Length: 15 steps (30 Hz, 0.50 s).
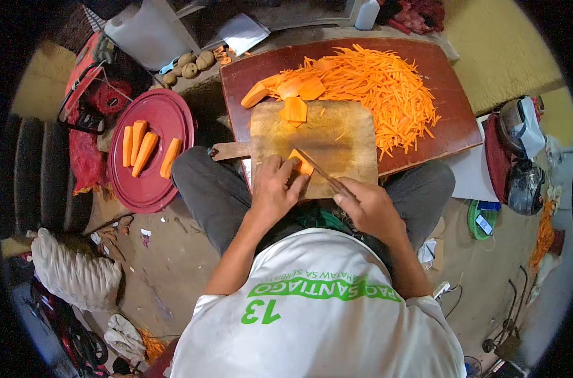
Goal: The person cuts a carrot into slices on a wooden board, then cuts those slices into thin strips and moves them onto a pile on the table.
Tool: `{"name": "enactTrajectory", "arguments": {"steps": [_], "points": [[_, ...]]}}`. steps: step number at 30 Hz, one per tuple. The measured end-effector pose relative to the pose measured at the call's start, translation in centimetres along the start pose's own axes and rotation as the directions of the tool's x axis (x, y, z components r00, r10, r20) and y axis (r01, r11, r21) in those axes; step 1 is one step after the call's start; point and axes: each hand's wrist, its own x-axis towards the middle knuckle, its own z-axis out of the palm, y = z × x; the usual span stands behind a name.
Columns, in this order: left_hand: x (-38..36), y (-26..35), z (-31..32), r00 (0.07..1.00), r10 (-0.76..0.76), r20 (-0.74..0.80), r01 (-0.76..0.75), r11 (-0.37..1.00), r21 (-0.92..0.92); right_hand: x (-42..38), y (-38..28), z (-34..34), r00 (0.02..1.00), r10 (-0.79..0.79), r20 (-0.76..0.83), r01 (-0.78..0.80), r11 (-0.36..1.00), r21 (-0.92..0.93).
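Note:
My left hand [277,186] is closed on a piece of carrot [301,162] near the front edge of a wooden cutting board [343,135]. A knife [318,169] is gripped in my right hand [367,211], its blade slanting up and left beside that carrot piece. Carrot slices [293,110] lie at the board's far edge. Behind and to the right, a large heap of carrot strips [390,94] covers much of a dark red board [242,69]. More thick slices and a carrot chunk [255,94] rest at the heap's left end.
To the left, a red round lid [126,189] holds several peeled carrots [146,153]. Brown round tubers [190,69] and a white plastic jug [144,34] stand behind it. A filled white sack [75,271] sits lower left. Black plastic bags [525,186] are at the right.

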Motion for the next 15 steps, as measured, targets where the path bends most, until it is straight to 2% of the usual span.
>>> {"name": "enactTrajectory", "arguments": {"steps": [3, 4, 7, 10, 15], "points": [[-0.1, 0.7, 0.1, 0.999, 0.038, 0.027, -0.041, 0.996, 0.085, -0.3, -0.9, 0.9, 0.998, -0.056, -0.001, 0.056, 0.997, -0.051], [-0.2, 0.7, 0.1, 0.998, 0.044, 0.037, -0.047, 0.995, 0.089, -0.5, 0.0, 1.5, 0.992, -0.126, -0.03, 0.124, 0.989, -0.081], [-0.1, 0.2, 0.5, 0.994, 0.102, 0.046, -0.106, 0.987, 0.121, -1.0, 0.0, 1.9, 0.994, -0.108, 0.019, 0.11, 0.986, -0.127], [0.2, 0.4, 0.6, 0.989, 0.142, 0.031, -0.145, 0.981, 0.127, -1.3, -0.7, 1.6, 0.989, 0.075, 0.128, -0.042, 0.97, -0.241], [0.4, 0.1, 1.3, 0.988, 0.142, 0.056, -0.148, 0.982, 0.116, -1.5, -0.7, 0.5, 0.983, 0.114, 0.147, -0.086, 0.979, -0.182]]}}
